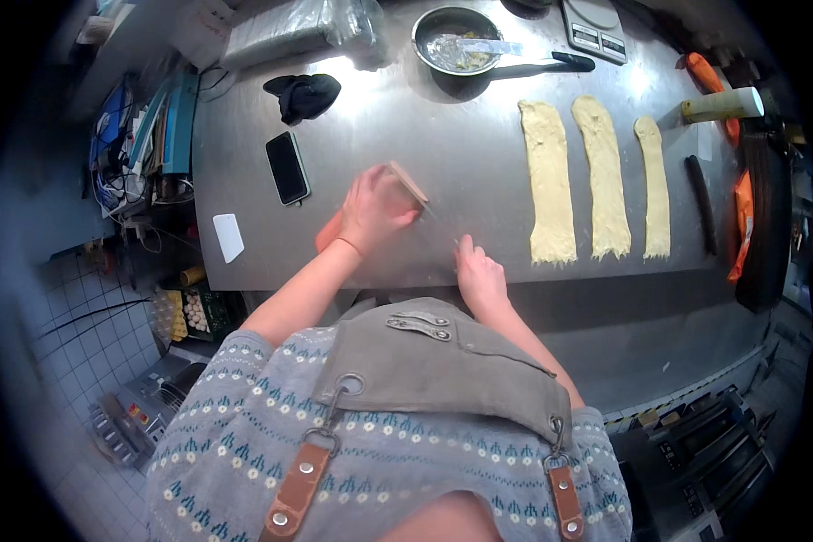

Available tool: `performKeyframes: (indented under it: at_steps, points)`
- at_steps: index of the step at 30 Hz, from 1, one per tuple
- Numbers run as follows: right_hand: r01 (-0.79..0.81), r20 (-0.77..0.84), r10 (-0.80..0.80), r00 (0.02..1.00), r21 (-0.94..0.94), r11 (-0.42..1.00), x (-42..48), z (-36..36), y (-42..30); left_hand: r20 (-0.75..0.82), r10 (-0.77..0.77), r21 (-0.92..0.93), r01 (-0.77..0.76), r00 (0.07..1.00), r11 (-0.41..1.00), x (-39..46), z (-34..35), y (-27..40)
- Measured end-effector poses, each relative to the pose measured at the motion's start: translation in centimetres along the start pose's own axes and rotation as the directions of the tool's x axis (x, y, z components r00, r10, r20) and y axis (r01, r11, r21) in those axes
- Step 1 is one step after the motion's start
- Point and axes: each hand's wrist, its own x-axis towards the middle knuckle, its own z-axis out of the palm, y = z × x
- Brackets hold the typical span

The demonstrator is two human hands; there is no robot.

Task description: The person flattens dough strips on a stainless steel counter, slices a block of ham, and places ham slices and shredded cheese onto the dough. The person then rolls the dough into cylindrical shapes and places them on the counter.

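My left hand (378, 210) is over the steel worktop (393, 264), its fingers and thumb around a blurred object with a flat, pale brown edge (408, 184). What the object is cannot be told. Something salmon-coloured (328, 232) shows beside that wrist. My right hand (481, 272) is near the front edge of the worktop, fingers curled and index finger forward; whether it holds something thin is unclear. To its right lie a wide dough strip (550, 183), another dough strip (604, 179) and a narrower dough strip (654, 186), all with ragged near ends.
Behind are a metal bowl (440, 51) with a blade across it, a black handle (572, 62) and a kitchen scale (595, 30). At left lie a phone (288, 168), a white card-like piece (228, 238) and black cloth (303, 96). A dark rod (700, 203) lies right.
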Motion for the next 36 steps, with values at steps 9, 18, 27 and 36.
performKeyframes:
  at_steps: [9, 18, 27, 36]
  points:
    - [-0.012, 0.02, 0.011, 1.0, 0.015, 1.0, 5.8, 3.1, -1.6, -0.019, 0.053, 0.032, -0.052, 0.998, 0.998, 0.1, 0.3, -0.1]
    - [-0.042, 0.092, 0.038, 0.995, 0.046, 0.998, 2.0, 2.2, 0.6, -0.001, 0.009, 0.054, -0.009, 1.0, 0.999, 0.0, 0.7, -0.5]
    - [-0.067, 0.133, 0.059, 0.989, 0.059, 0.996, 7.1, 5.9, -0.3, 0.006, 0.001, 0.078, -0.001, 1.0, 0.997, -0.1, 0.7, 0.2]
    - [-0.204, 0.163, 0.196, 0.967, 0.037, 0.978, -8.9, 3.0, 5.6, 0.016, 0.001, 0.055, -0.002, 1.0, 0.998, -0.1, 0.1, 0.5]
